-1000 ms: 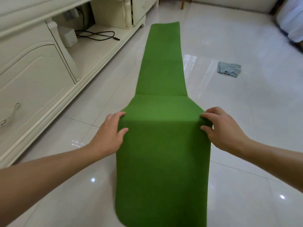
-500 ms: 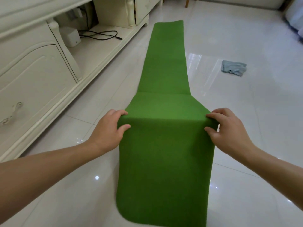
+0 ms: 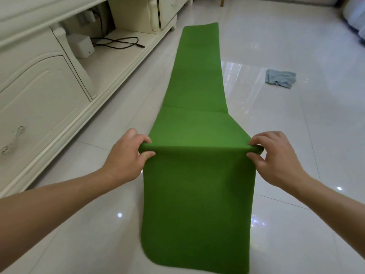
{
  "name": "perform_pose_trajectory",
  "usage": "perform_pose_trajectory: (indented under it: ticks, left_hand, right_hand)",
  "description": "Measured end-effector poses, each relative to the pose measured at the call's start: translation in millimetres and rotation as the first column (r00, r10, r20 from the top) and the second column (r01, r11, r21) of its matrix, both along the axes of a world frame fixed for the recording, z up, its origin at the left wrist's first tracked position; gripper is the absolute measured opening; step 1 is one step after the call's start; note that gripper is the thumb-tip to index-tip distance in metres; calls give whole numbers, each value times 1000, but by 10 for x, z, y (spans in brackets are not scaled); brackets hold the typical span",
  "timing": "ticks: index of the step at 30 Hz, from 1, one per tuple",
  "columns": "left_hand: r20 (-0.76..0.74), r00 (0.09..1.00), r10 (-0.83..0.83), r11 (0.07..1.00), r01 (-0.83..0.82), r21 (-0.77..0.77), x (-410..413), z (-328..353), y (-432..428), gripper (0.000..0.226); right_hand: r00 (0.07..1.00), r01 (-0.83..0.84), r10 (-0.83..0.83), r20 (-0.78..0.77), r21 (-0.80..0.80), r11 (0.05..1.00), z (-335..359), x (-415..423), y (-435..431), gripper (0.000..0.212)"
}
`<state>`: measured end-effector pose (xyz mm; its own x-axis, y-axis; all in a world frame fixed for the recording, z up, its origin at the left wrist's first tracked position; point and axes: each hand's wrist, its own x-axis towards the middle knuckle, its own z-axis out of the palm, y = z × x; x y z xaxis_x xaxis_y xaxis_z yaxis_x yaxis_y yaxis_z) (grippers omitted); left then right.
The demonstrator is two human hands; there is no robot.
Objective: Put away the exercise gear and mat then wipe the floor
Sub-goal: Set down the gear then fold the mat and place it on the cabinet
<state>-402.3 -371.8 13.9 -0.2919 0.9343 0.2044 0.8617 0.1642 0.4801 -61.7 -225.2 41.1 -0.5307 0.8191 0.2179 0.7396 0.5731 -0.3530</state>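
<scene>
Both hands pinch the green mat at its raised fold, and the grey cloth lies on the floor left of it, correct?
Wrong side: the head view shows the grey cloth on the floor right of the green mat. The left hand and right hand do pinch its raised fold.

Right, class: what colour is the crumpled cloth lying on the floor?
The cloth is pale blue-grey, best seen in the head view.
</scene>
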Motion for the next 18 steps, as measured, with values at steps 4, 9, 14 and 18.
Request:
perform_pose_trajectory:
  ticks: [4, 9, 14, 18]
  left_hand:
    - [14, 995, -96, 995, 97, -8, -80, 24, -37, 22]
    - [89, 988, -128, 991, 131, -28, -96, 88, -127, 23]
    - [86, 992, -94, 993, 100, -66, -94, 171, -201, 18]
    - [72, 995, -74, 993, 80, -89, -90, 201, -242, 21]
  right_hand:
    - [998, -29, 26, -49, -61, 998, 23, 33, -50, 25]
    - [996, -37, 33, -79, -51, 998, 85, 24, -133, 20]
    - [994, -36, 28, -103, -76, 996, 113, 8, -189, 18]
    - [993, -31, 18, -119, -109, 994, 131, 1, -215, 20]
